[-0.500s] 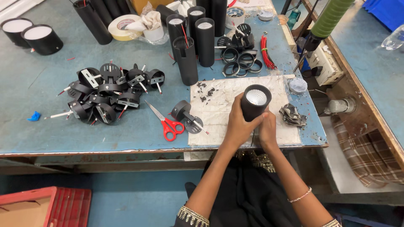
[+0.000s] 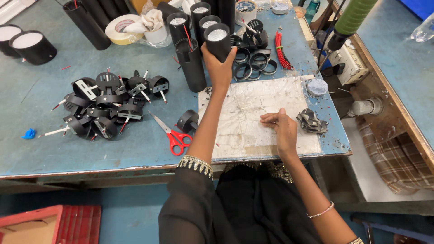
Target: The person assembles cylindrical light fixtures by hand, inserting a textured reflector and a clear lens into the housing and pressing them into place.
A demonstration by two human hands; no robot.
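**Q:** Step in hand?
**A:** Placing, I judge. My left hand [image 2: 220,68] has its fingers curled round the lower wall of the short black plastic tube with a white ribbed inside [image 2: 218,40]. It is upright, just beside the standing black tubes [image 2: 190,58].

**Q:** Right hand [image 2: 282,129]?
**A:** Fingers together, flat on the scuffed white mat [image 2: 253,113], holding nothing.

**Q:** Next move?
**A:** It needs a free spot in the row. I cannot tell whether the base touches down.

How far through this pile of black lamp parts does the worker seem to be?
Done, it seems: several upright black tubes stand grouped at the back of the bench. In hand: the left hand holds one more black tube beside that group, while the right hand rests flat on the white work mat. Left: a heap of small black fittings with wires, and loose black rings.
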